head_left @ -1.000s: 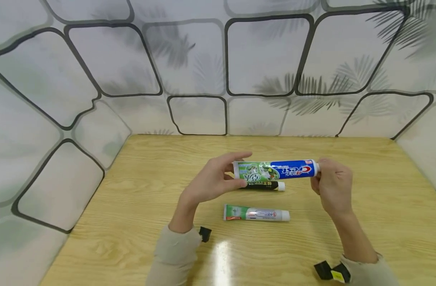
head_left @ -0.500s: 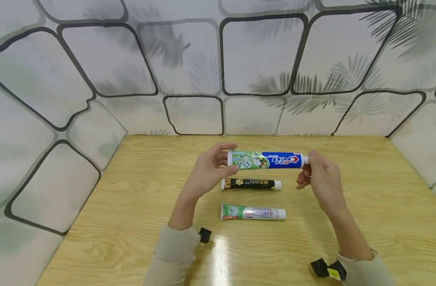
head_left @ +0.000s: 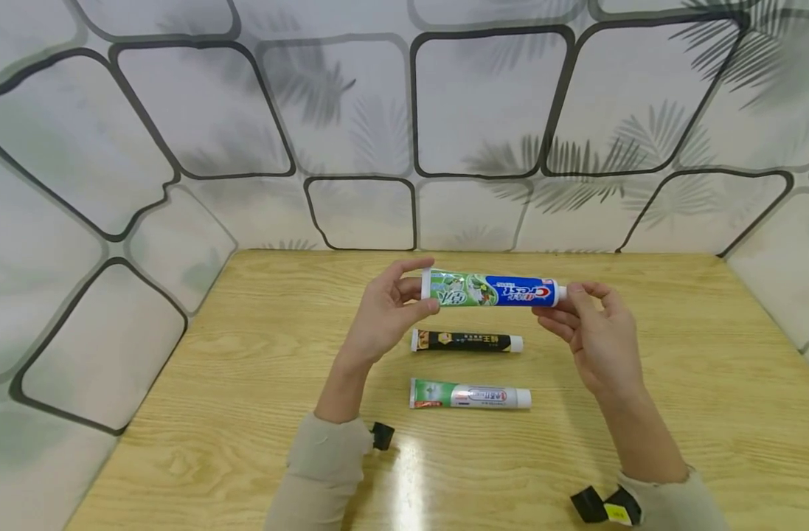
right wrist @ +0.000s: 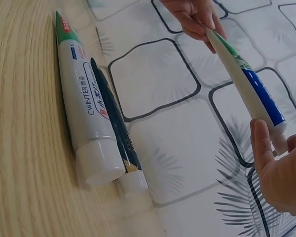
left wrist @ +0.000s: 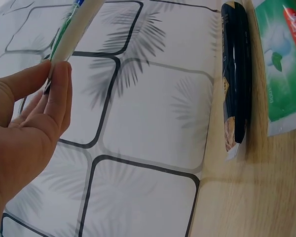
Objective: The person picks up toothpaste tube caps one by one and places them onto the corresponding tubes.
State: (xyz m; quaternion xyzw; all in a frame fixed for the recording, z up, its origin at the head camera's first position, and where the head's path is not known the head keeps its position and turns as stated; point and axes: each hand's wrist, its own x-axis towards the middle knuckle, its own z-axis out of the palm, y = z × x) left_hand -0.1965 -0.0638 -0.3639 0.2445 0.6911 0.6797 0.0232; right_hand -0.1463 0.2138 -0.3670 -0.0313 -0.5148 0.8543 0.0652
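A blue and green Crest toothpaste tube (head_left: pixel 490 288) is held level above the table, its printed face towards the head camera. My left hand (head_left: pixel 387 313) pinches its flat crimped end between thumb and fingers; the left wrist view shows this pinch from the side. At the white cap end, my right hand (head_left: pixel 603 332) holds the tube with the thumb on the cap and fingers (right wrist: pixel 261 145) under the tube's shoulder. Below it on the table lie a black toothpaste tube (head_left: pixel 467 341) and, nearer, a green and white toothpaste tube (head_left: pixel 470 394), both with caps to the right.
The wooden table (head_left: pixel 245 354) meets a wall (head_left: pixel 358 103) with a patterned covering at its back edge. Small black pieces (head_left: pixel 606 505) sit at the right sleeve, and another black piece (head_left: pixel 382 436) is at the left sleeve.
Both hands have raised the Crest tube up and left in the head view, uncovering the black tube. The right hand's fingers have spread from a closed grip to reach beneath the tube's cap end.
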